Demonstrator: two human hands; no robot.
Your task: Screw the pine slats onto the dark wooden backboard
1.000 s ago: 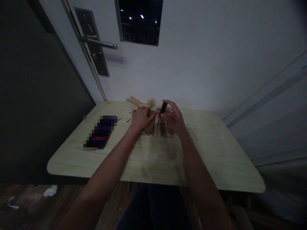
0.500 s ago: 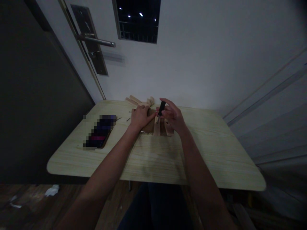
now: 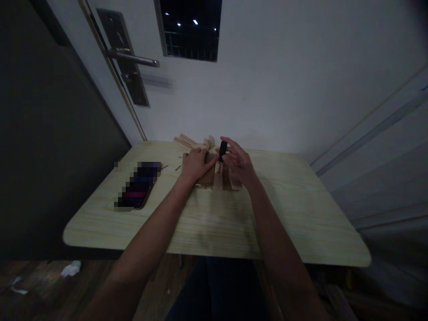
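Observation:
My right hand (image 3: 239,162) grips the black handle of a screwdriver (image 3: 223,150), its index finger up by the handle's top end. The tool stands nearly upright, pointing down at a light wooden strip (image 3: 218,179) that lies across a brown block (image 3: 206,178). A small metal shank or screw shows under the handle; where the two meet I cannot make out. On the block's left part lies my left hand (image 3: 195,164), fingers spread and thumb stretched toward the screwdriver. Another pale strip (image 3: 235,180) lies on the block's right end, partly under my right hand.
Several pale wooden pieces (image 3: 187,141) lie behind my left hand. Loose screws or nails (image 3: 178,168) are scattered to its left, near a phone (image 3: 142,185). The wooden table (image 3: 214,227) stands against a white wall with a door handle (image 3: 133,58).
The screwdriver handle has turned from a rightward lean to nearly upright, and my right fingers have shifted around it. My left hand stays on the block. The view has shifted slightly.

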